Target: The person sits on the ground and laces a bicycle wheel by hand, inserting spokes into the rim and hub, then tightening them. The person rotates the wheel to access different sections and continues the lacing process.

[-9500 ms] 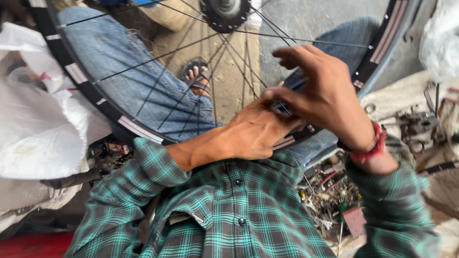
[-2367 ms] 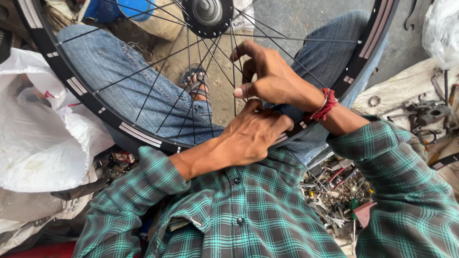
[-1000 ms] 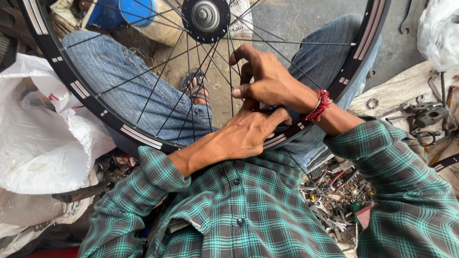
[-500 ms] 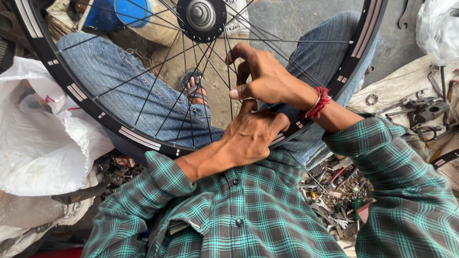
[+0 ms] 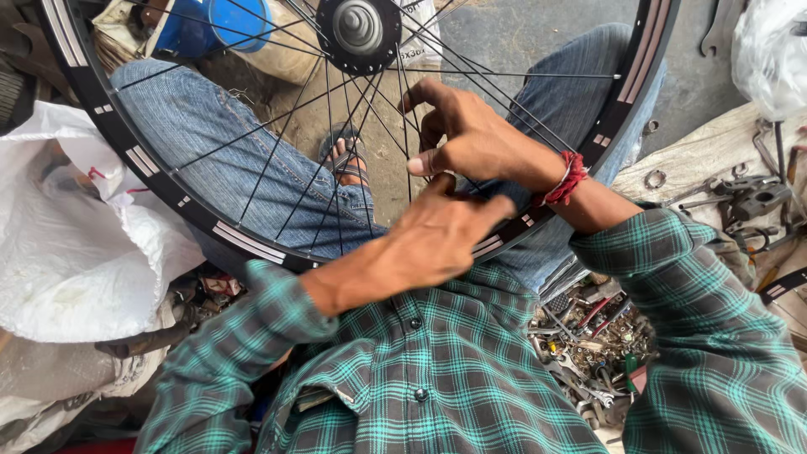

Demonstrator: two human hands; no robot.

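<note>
Right hand sits inside the spoke field of the bicycle wheel, thumb and forefinger pinched narrow around one spoke near the rim; whether a small tool or nipple sits in the pinch cannot be told. Remaining fingers spread loosely over neighbouring spokes. Left hand lies directly below, palm down across the black rim at its near edge, fingers pointing right and closed over the rim, apparently to brace the wheel against the lap while the right hand works. A red thread band circles the right wrist. The wheel stands tilted over the person's jeans-clad knees, hub at the top edge of view, which puts the lower rim section within easy reach. White sack to the left; mixed scrap tools and hardware at the lower right; blue container beyond the wheel.
</note>
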